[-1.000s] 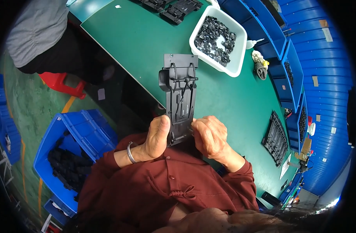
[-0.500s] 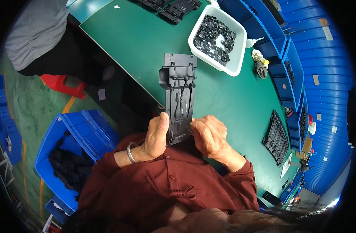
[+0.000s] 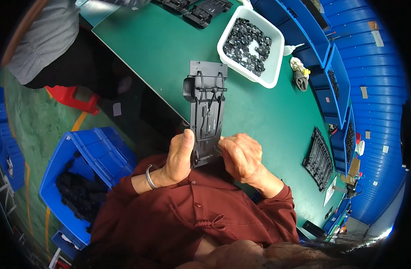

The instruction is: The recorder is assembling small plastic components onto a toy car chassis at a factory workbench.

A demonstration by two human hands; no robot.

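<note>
Maroon long-sleeved shirt point(image 3: 160, 215), small front buttons point(image 3: 198, 206), matching drawstring point(image 3: 210, 223) tied in a bow, silver left-wrist bangle point(image 3: 149, 176)

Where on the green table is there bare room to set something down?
The green table is bare between the right hand and the black ribbed part, and between the held black part and the black pieces up top, left of the white tub. It's crowded along the blue bins.
</note>
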